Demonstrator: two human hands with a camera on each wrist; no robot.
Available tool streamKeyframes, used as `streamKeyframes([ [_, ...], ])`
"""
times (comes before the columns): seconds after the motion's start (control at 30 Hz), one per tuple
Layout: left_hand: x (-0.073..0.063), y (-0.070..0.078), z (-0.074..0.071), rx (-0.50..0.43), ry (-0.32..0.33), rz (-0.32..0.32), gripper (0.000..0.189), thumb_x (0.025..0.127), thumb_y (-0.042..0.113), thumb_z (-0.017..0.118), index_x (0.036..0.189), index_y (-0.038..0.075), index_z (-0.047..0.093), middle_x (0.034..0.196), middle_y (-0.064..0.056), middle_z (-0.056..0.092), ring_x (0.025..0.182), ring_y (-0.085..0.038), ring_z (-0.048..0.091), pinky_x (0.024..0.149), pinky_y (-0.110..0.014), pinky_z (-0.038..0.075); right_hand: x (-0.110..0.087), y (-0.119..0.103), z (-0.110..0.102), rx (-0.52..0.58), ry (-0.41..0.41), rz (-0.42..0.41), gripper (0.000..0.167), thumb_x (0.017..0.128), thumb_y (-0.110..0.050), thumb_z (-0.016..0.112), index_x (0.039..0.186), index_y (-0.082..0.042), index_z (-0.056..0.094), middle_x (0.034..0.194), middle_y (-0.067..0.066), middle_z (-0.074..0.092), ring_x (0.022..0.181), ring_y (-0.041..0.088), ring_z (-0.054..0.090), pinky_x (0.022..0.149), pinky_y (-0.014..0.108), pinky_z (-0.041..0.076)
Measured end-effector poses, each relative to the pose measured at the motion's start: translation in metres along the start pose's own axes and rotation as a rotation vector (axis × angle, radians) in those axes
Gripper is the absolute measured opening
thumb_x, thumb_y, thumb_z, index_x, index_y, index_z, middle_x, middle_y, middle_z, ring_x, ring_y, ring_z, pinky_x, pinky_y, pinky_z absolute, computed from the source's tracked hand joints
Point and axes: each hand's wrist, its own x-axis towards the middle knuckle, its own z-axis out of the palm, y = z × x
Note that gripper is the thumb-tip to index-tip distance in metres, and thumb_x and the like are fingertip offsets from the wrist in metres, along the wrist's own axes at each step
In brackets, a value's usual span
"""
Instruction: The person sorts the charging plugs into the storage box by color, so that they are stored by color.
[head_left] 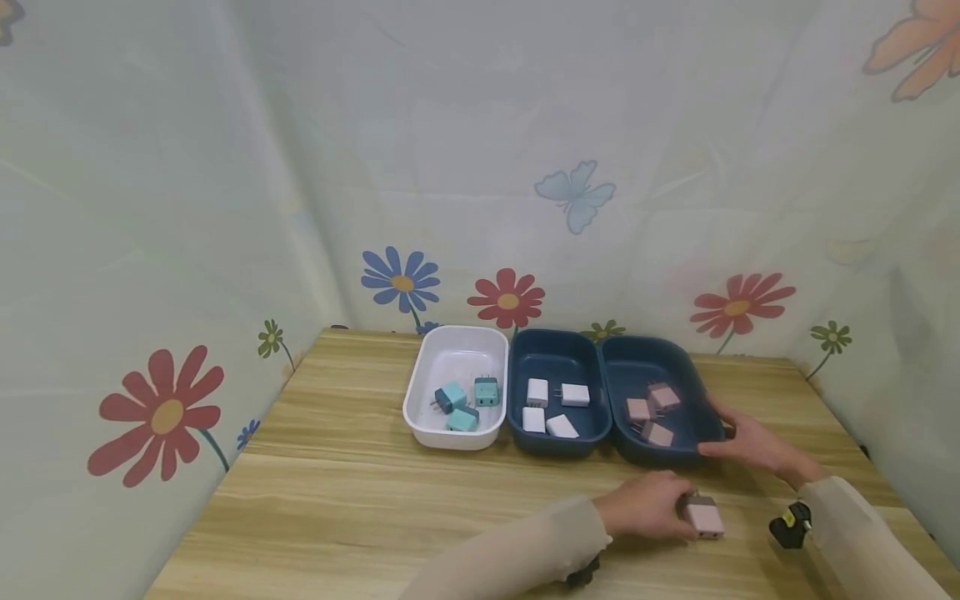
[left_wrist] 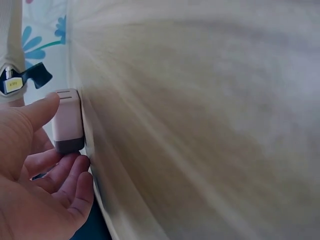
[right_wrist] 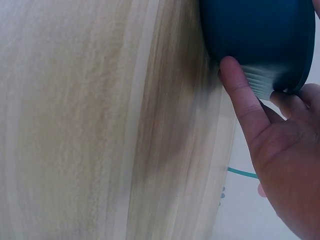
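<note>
In the head view, my left hand (head_left: 648, 506) pinches a pink plug-in wall charger (head_left: 705, 518) close over the table, in front of the right-hand bin. Seen from the left wrist, the thumb lies at the slotted end of the charger (left_wrist: 67, 117) and the fingertips at its grey end. My right hand (head_left: 761, 446) grips the right front corner of the dark blue bin (head_left: 641, 350), with thumb (right_wrist: 235, 75) and fingers spread around its outer wall. Several pink chargers (head_left: 657, 435) lie inside that bin.
A middle dark blue bin (head_left: 555, 346) contains several white chargers (head_left: 575, 395). Left of it, a white bin (head_left: 456, 337) holds three teal chargers (head_left: 486, 391). The bins stand side by side on a wooden table (head_left: 322, 483), before a flower-printed curtain (head_left: 450, 167).
</note>
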Motion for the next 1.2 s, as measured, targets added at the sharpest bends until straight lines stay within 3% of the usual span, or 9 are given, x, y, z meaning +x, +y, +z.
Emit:
streamKeyframes([
  [0.63,0.007,0.008,0.003,0.055,0.004,-0.025,0.039,0.078,0.051,0.072,0.104,0.025,0.062,0.089,0.016,0.054,0.073,0.003,0.045,0.061,-0.011,0.035,-0.001,0.000,-0.001,-0.007,0.001,-0.002,0.099,0.085,-0.034,0.070,0.151,-0.003,0.004,0.149,0.035,0.012,0.128,0.057,0.024,0.096,0.067,0.030],
  [1.2,-0.019,-0.012,-0.012,0.001,-0.048,0.040,0.036,0.081,0.050,0.069,0.105,0.024,0.062,0.087,0.018,0.053,0.074,0.005,0.045,0.063,-0.008,0.034,0.000,0.003,0.000,-0.007,0.006,-0.011,0.099,0.085,-0.034,0.070,0.151,-0.002,0.004,0.148,0.037,0.013,0.127,0.058,0.025,0.095,0.066,0.032],
])
